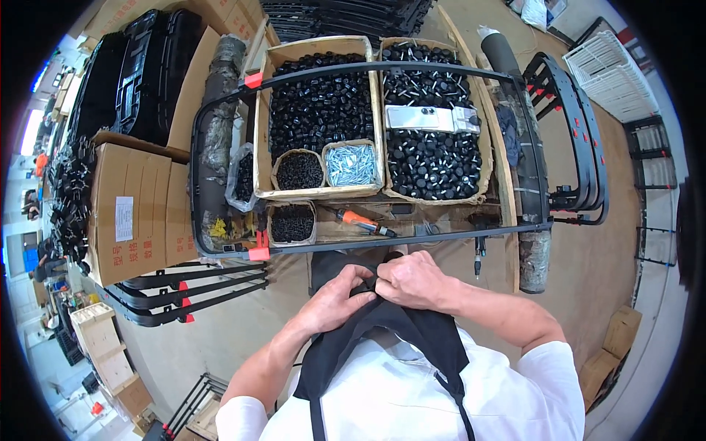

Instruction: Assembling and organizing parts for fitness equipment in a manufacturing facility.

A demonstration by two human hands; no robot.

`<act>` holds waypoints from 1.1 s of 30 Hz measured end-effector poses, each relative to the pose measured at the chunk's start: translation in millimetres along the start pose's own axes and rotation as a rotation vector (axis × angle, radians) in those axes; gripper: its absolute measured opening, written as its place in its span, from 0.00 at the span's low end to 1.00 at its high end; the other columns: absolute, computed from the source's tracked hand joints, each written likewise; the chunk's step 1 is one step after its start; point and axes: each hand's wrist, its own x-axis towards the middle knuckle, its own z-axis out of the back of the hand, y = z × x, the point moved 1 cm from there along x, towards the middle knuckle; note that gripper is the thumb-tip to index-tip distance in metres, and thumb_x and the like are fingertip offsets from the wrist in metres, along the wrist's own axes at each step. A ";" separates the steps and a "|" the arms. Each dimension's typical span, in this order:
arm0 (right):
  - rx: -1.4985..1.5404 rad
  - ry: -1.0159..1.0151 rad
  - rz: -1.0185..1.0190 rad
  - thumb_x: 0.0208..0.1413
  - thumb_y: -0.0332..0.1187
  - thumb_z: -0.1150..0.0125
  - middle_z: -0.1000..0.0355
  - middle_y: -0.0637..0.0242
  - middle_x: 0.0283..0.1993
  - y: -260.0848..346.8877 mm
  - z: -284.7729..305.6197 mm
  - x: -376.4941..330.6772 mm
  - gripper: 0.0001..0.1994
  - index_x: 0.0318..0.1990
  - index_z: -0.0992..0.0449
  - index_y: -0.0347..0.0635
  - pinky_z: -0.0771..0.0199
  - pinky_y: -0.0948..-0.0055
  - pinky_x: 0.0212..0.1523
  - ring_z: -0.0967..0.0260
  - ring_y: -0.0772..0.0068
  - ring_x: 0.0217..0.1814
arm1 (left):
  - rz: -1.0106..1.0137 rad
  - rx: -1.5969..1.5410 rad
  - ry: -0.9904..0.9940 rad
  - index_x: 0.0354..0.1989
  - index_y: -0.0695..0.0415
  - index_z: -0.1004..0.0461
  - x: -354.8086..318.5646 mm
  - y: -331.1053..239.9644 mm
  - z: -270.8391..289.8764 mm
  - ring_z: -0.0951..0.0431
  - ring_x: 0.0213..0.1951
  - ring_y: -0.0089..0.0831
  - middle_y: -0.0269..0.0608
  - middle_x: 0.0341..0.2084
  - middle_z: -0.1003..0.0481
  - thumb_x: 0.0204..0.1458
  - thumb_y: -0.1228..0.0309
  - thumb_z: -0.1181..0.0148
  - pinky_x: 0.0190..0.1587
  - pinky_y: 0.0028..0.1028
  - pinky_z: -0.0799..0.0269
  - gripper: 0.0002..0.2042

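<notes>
My left hand (337,298) and my right hand (414,281) meet at my chest. Both are closed on the black apron (346,334) that hangs over my white shirt, bunching its cloth between the fingers. Just beyond the hands runs the lower bar of a long black frame (448,234) with red pieces at its left corners. It rests across the workbench and its boxes, touched by neither hand. Past that bar, an orange and black power screwdriver (360,220) lies on the bench.
A carton of black caps (323,103) holds smaller boxes of dark screws (300,170) and silvery screws (351,164). Beside it stands a carton of black round-headed studs (434,165). Cardboard boxes (151,213) rise at left; black frames (577,132) stand at right.
</notes>
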 end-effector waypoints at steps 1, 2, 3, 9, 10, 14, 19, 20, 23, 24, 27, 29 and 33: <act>-0.004 0.004 0.001 0.55 0.37 0.39 0.24 0.53 0.24 -0.3 0.2 -1.8 0.13 0.23 0.25 0.39 0.23 0.49 0.29 0.22 0.46 0.29 | 0.013 0.020 0.001 0.65 0.65 0.36 -1.0 -4.2 -0.2 0.24 0.65 0.50 0.60 0.60 0.25 0.66 0.60 0.35 0.66 0.41 0.27 0.28; 0.058 0.039 -0.095 0.55 0.38 0.40 0.24 0.50 0.25 -1.8 -0.1 -4.4 0.14 0.23 0.24 0.38 0.24 0.47 0.33 0.22 0.43 0.30 | 0.026 0.042 0.002 0.65 0.65 0.36 -1.3 -6.9 -0.4 0.25 0.66 0.51 0.59 0.60 0.25 0.66 0.59 0.36 0.66 0.41 0.27 0.28; 0.120 0.072 -0.192 0.54 0.39 0.42 0.23 0.46 0.26 -2.7 -0.8 -6.2 0.14 0.24 0.22 0.36 0.24 0.46 0.36 0.22 0.40 0.32 | 0.023 0.038 0.001 0.65 0.65 0.36 -1.2 -7.8 -1.0 0.25 0.66 0.51 0.59 0.60 0.25 0.66 0.59 0.36 0.66 0.41 0.27 0.28; 0.366 0.039 -0.455 0.54 0.42 0.43 0.24 0.44 0.28 -2.0 -10.3 -10.3 0.17 0.25 0.21 0.35 0.26 0.48 0.38 0.25 0.39 0.34 | 0.041 -0.092 0.006 0.62 0.63 0.31 6.7 12.6 -7.2 0.23 0.54 0.29 0.44 0.52 0.22 0.68 0.61 0.37 0.58 0.30 0.26 0.22; 0.369 0.031 -0.463 0.54 0.42 0.43 0.24 0.44 0.28 -2.7 -10.5 -11.6 0.17 0.25 0.21 0.35 0.26 0.48 0.38 0.25 0.39 0.34 | 0.115 -0.225 0.001 0.61 0.61 0.30 5.4 -0.5 -5.2 0.24 0.51 0.25 0.41 0.50 0.22 0.68 0.62 0.37 0.55 0.28 0.26 0.20; 0.463 0.111 -0.469 0.58 0.44 0.39 0.23 0.47 0.29 -8.9 -5.4 -14.5 0.17 0.32 0.20 0.35 0.24 0.53 0.39 0.22 0.47 0.34 | 0.183 -0.683 0.016 0.58 0.55 0.28 12.3 3.0 -8.0 0.24 0.44 0.17 0.33 0.44 0.21 0.69 0.66 0.38 0.49 0.22 0.26 0.13; 0.519 0.400 -0.368 0.65 0.44 0.37 0.19 0.59 0.50 -44.5 24.6 -27.0 0.22 0.58 0.22 0.37 0.21 0.63 0.55 0.21 0.64 0.52 | 0.250 -0.861 0.002 0.49 0.53 0.24 18.7 7.1 -9.6 0.27 0.30 0.12 0.26 0.32 0.23 0.69 0.69 0.38 0.34 0.17 0.31 0.05; 0.543 0.441 -0.360 0.66 0.45 0.37 0.19 0.59 0.51 -48.5 27.8 -30.9 0.22 0.59 0.22 0.38 0.21 0.63 0.56 0.21 0.64 0.52 | 0.266 -0.876 -0.012 0.48 0.53 0.24 19.0 7.4 -9.4 0.28 0.29 0.12 0.25 0.31 0.23 0.68 0.69 0.38 0.33 0.17 0.32 0.05; 0.544 0.484 -0.346 0.68 0.47 0.38 0.19 0.58 0.50 -51.5 26.6 -36.0 0.22 0.59 0.21 0.39 0.21 0.62 0.55 0.21 0.63 0.52 | 0.282 -0.859 0.000 0.48 0.54 0.24 19.2 2.0 -7.4 0.27 0.29 0.13 0.25 0.31 0.23 0.68 0.69 0.38 0.33 0.17 0.31 0.05; 0.513 0.498 -0.337 0.68 0.48 0.38 0.18 0.59 0.49 -52.2 25.5 -37.2 0.21 0.57 0.20 0.40 0.22 0.63 0.54 0.21 0.64 0.51 | 0.287 -0.849 0.008 0.48 0.54 0.24 20.1 2.0 -7.9 0.27 0.29 0.13 0.25 0.31 0.23 0.68 0.69 0.38 0.33 0.17 0.31 0.05; 0.586 0.546 -0.372 0.68 0.48 0.37 0.17 0.60 0.45 -62.3 20.2 -40.5 0.20 0.52 0.18 0.40 0.23 0.64 0.51 0.21 0.65 0.49 | 0.271 -0.882 0.030 0.48 0.55 0.24 21.2 3.7 -7.7 0.26 0.30 0.14 0.25 0.31 0.23 0.68 0.70 0.38 0.34 0.18 0.30 0.05; 0.602 0.509 -0.413 0.68 0.48 0.35 0.18 0.62 0.41 -59.4 20.3 -42.1 0.18 0.48 0.17 0.39 0.24 0.64 0.48 0.22 0.66 0.46 | 0.264 -0.857 0.063 0.48 0.55 0.24 21.6 5.4 -6.2 0.26 0.31 0.14 0.25 0.32 0.23 0.68 0.70 0.38 0.34 0.18 0.30 0.05; 0.519 0.582 -0.423 0.66 0.45 0.33 0.19 0.63 0.39 -50.3 25.1 -40.7 0.17 0.44 0.18 0.38 0.25 0.63 0.45 0.23 0.66 0.43 | 0.275 -0.816 0.074 0.49 0.55 0.24 21.4 1.0 -4.0 0.26 0.31 0.14 0.26 0.32 0.23 0.68 0.70 0.37 0.35 0.18 0.29 0.06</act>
